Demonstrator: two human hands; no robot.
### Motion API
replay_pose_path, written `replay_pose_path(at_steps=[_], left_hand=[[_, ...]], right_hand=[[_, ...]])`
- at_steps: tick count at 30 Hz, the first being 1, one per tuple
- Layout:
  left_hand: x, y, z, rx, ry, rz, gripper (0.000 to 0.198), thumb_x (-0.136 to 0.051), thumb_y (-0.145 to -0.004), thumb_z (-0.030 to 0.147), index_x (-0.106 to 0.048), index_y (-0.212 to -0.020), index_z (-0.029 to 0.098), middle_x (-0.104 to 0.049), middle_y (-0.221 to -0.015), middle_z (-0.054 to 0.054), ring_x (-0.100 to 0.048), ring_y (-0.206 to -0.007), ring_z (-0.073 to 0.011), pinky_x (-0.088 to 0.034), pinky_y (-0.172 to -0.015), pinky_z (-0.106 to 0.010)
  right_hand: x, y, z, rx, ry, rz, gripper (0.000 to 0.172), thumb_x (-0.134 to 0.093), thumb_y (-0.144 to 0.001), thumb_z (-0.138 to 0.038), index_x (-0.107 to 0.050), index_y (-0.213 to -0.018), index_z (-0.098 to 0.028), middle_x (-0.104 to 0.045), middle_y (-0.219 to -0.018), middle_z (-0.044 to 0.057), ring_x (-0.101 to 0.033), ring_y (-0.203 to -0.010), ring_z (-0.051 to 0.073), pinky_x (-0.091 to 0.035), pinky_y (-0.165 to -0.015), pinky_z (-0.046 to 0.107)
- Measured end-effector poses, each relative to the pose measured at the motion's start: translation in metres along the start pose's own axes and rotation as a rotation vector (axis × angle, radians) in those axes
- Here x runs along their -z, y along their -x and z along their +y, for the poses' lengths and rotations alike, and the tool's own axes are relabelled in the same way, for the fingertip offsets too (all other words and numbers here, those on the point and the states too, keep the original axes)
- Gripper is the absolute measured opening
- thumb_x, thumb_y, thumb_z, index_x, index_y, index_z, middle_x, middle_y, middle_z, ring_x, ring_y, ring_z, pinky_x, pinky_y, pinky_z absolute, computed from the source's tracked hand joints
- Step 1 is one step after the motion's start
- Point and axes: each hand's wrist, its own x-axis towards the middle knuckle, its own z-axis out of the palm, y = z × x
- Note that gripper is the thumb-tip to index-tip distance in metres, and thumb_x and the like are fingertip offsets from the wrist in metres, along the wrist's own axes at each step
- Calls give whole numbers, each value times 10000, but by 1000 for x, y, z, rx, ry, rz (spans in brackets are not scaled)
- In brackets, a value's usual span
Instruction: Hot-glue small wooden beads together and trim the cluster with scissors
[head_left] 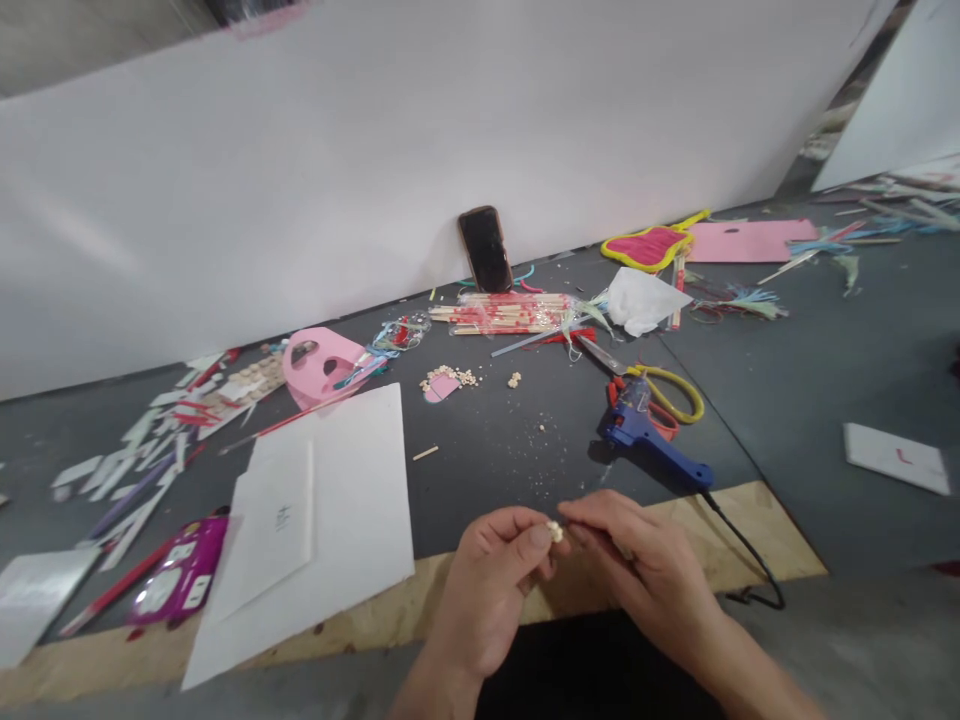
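Observation:
My left hand [491, 575] and my right hand [641, 565] meet at the near edge of the table, fingertips pinched together on a small pale bead-like piece [555, 531]. Both hands are closed in a pinch around it. Just beyond the right hand lies a blue glue gun [649, 435] with its black cord [750, 560] trailing toward the table edge. Yellow-handled scissors [660, 385] lie next to the gun. A little heap of the same pale small pieces [450, 378] sits further back on the dark mat.
White paper sheets [322, 510] lie to the left, with a purple packet [180, 580] and paper scraps [150, 440] beyond. A pink mask shape [326, 365], bundled sticks [510, 312], a phone [486, 248] leaning on the white wall, crumpled tissue [641, 300] and pink craft pieces [652, 246] lie at the back.

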Motion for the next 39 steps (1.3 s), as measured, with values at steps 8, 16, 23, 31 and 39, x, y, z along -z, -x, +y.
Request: replay_pose_path(at_steps=[8, 16, 23, 31, 39], left_hand=[[18, 2, 10, -69, 288, -111, 139, -763, -711, 255, -694, -679, 139, -604, -621, -8, -453, -550, -59, -373, -546, -189], [40, 0, 3, -136, 217, 19, 168, -766, -712, 296, -688, -688, 149, -595, -645, -1, -457, -570, -64, -391, -563, -194], [42, 4, -7, -99, 156, 13, 193, -759, -722, 314, -701, -715, 130, -636, -686, -34, -491, -600, -83, -415, -592, -203], [42, 0, -4, -79, 228, -23, 189, -796, -677, 302, -713, -702, 134, -654, -665, -23, -492, -576, -58, -407, -589, -168], [43, 1, -3, -39, 159, 12, 283, -846, -581, 375, -717, -655, 134, -633, -607, -10, -484, -573, -64, -392, -582, -164]], right_hand=[[27, 13, 11, -71, 279, 115, 118, -508, -886, -200, -622, -872, -228, -687, -769, 20, -659, -676, 159, -517, -608, 246], [75, 14, 36, -190, 753, 329, 165, -500, -905, -352, -620, -876, -243, -676, -796, 36, -622, -667, 187, -485, -602, 303], [60, -11, 44, -27, 1039, 13, 291, -536, -884, -348, -607, -1111, -181, -650, -1019, 120, -578, -940, 301, -517, -755, 435], [61, -19, 45, 44, 1025, 22, 216, -470, -922, -297, -658, -894, -194, -680, -892, 87, -630, -813, 246, -511, -725, 377], [84, -50, 15, -200, 837, 253, 200, -501, -853, -341, -654, -828, -214, -680, -713, 33, -631, -626, 174, -464, -587, 278]])
